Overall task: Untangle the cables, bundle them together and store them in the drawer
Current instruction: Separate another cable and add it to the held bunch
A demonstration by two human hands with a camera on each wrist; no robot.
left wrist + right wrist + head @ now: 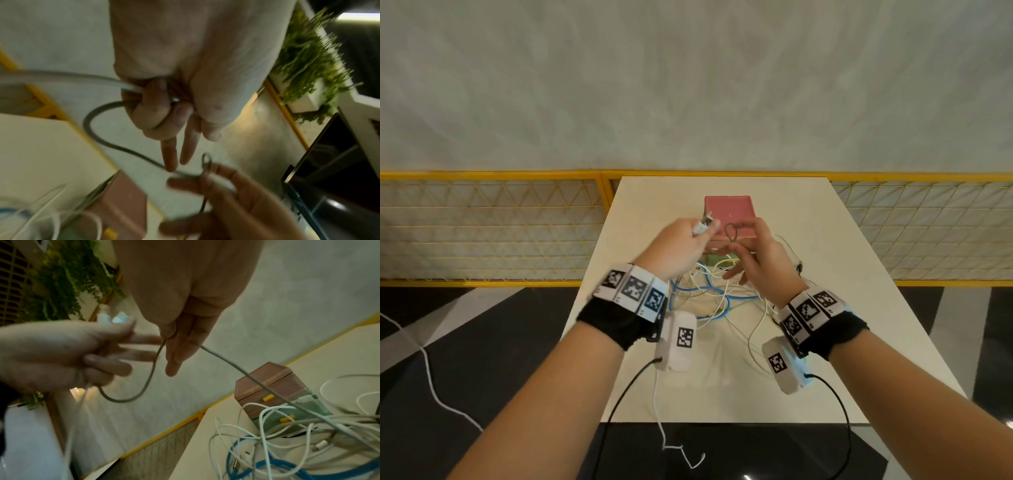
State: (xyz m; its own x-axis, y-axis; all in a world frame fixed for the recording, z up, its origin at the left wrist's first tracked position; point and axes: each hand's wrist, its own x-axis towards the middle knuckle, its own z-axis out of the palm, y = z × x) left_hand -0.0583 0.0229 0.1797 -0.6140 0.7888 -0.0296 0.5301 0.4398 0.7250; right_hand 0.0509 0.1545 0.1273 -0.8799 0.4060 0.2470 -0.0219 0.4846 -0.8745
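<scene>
Both hands are raised above the table [825, 240], in front of the small drawer box [729, 212]. My left hand [688, 240] grips cable ends, and white plugs [464, 224] stick out above its fist. The white plugs [112, 318] show again in the right wrist view. A grey cable [96, 138] curves out of that fist, whose two fingers [169, 155] point straight. My right hand [743, 246] pinches the grey cable [151, 369] into a small loop [731, 233]. A tangle of white and blue cables [709, 294] lies on the table below the hands.
The drawer box [267, 382] has a pink top drawer and a green one below, both with yellow handles. A yellow mesh railing [493, 226] runs behind the table. Wrist camera leads [619, 394] hang off the near table edge. Green plants [304, 61] stand to the side.
</scene>
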